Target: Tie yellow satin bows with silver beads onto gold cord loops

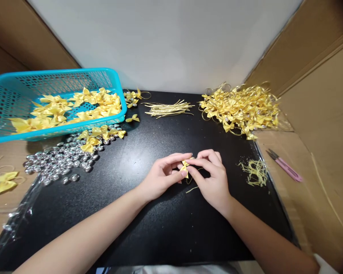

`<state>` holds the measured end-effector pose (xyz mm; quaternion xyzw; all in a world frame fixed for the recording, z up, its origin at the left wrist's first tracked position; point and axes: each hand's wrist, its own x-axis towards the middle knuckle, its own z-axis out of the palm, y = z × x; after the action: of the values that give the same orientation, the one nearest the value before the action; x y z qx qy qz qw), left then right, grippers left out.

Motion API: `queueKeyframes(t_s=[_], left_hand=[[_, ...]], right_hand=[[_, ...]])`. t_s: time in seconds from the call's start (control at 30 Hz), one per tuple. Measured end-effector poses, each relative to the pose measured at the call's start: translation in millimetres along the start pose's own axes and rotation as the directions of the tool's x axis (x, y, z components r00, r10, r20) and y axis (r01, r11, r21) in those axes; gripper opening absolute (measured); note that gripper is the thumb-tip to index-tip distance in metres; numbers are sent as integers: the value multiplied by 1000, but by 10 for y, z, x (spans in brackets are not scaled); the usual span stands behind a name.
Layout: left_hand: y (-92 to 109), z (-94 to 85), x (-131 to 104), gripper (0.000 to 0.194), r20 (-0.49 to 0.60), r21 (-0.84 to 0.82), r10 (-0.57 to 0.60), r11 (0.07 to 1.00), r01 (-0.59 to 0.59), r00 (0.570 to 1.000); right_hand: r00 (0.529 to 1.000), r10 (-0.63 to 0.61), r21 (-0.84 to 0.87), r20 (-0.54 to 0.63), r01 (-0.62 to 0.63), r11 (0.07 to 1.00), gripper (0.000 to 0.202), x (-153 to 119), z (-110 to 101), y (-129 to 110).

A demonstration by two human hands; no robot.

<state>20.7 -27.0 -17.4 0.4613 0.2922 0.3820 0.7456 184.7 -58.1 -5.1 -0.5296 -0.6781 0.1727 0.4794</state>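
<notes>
Near the middle of the black table (160, 213), my left hand (164, 173) pinches a small yellow bow (184, 167) between thumb and fingers. My right hand (213, 179) meets it from the other side, its thumb and index fingertip closed at the bow's right edge. A thin yellow cord (192, 189) trails out below the bow, between the hands. Behind the hands lies a bundle of straight yellow cords (169, 109). Silver beads (60, 161) are spread at the left, with several loose yellow bows (90, 144) on and beside them.
A blue basket (74, 123) of yellow bows stands at the back left. At the back right is a pile of looped yellow bows (241, 108). Cord scraps (255, 173) and pink-handled snips (287, 168) lie on the right. Cardboard walls (322, 83) flank the table.
</notes>
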Motion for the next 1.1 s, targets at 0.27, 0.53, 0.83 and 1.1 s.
queueKeyframes(t_s=[0.27,0.53,0.83,1.1], left_hand=[[-14,-9,9,47,11,-33,-68,997,68,998],[-3,-5,20,49,-15,-42,-60,997,60,998],[-3,47,36,35,-97,13,-30,999,31,995],[-45,69,20,36,-121,-9,50,999,-51,991]], right_hand=[[991,13,-5,135,-13,1000,11,39,-4,87],[985,-10,-68,175,23,997,8,28,-16,52],[994,99,255,-38,-86,963,8,4,-25,74],[975,161,538,154,-219,814,10,19,73,104]])
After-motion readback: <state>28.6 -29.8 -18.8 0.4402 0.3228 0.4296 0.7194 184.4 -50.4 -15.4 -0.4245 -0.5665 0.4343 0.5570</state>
